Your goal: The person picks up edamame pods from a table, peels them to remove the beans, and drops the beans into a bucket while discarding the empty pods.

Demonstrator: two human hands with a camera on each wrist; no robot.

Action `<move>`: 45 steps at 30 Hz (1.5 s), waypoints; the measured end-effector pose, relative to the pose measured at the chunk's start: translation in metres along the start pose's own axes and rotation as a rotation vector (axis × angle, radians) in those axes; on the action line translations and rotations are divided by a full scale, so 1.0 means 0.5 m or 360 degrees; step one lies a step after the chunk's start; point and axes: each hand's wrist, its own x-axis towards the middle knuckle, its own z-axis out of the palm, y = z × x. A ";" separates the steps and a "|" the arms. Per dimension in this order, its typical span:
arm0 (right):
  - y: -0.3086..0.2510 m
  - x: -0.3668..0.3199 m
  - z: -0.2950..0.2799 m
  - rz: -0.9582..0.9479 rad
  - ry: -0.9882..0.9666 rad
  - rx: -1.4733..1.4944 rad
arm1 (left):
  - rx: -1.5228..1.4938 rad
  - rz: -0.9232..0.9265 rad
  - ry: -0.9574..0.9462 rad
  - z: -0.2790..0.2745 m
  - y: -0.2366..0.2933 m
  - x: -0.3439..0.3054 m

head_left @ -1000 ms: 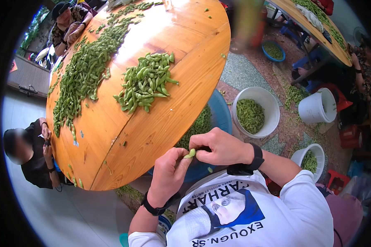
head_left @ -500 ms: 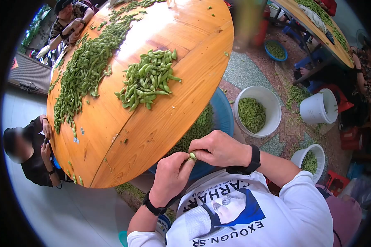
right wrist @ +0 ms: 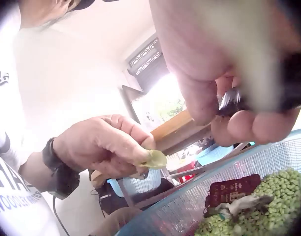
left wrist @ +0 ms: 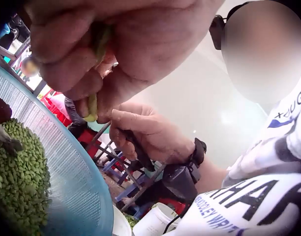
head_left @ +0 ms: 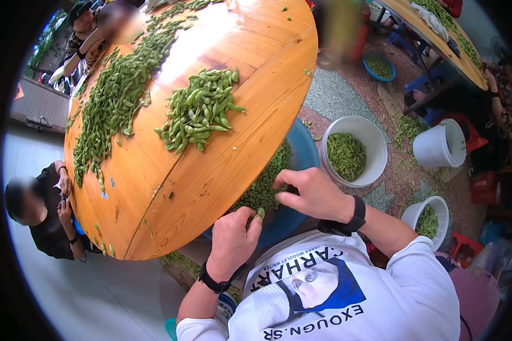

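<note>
- While the left hand [head_left: 231, 236] pinches a green pod [right wrist: 154, 159] between thumb and forefinger, the right hand [head_left: 313, 193] is just beside it, so the gap between pod and right fingertips is what counts.
- The pod juts from the left fingertips; in the right wrist view its long axis runs roughly level, free end toward the right hand's side.
- The left hand is nearer, being in contact; the right hand lies to the person's right of the pod and slightly farther forward.
- Curled fingers of the right hand hold a dark object [left wrist: 140, 152] with a shiny patch; what it is cannot be told.
- Below both hands sits a blue basin [head_left: 306, 156] of green beans [right wrist: 283, 196], partly covered in the head view by the tabletop [head_left: 210, 176], which bears a heap of pods [head_left: 202, 108].
- The pod's inner end is hidden by the left fingers.
- A green strip [left wrist: 100, 42] shows deeper in the left hand, too dark to tell whether it is a second pod.
- A pale blur crosses the right hand in its wrist view.
</note>
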 end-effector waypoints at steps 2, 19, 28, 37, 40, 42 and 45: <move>-0.017 -0.008 -0.007 -0.0016 -0.0128 0.0190 | -0.0319 -0.0067 -0.0158 0.002 0.013 0.006; 0.152 -0.126 -0.200 0.0645 0.0572 -0.0884 | 0.0597 0.0304 0.0262 -0.143 -0.019 0.231; 0.068 -0.060 -0.121 0.0276 0.0336 -0.0298 | 0.0432 0.0499 0.0561 -0.150 -0.036 0.234; -0.069 0.025 -0.056 -0.0022 0.0174 0.0250 | -0.1591 -0.0533 0.0059 -0.139 -0.001 0.145; -0.100 0.041 -0.043 0.0159 0.0096 0.0567 | -0.1831 -0.0565 -0.0023 -0.107 0.015 0.116; -0.101 0.045 -0.036 0.0251 0.0044 0.0706 | -0.1870 -0.0573 -0.0093 -0.094 0.008 0.100; -0.105 0.047 -0.035 0.0440 -0.0061 0.1019 | -0.1936 -0.0647 -0.0010 -0.073 0.015 0.085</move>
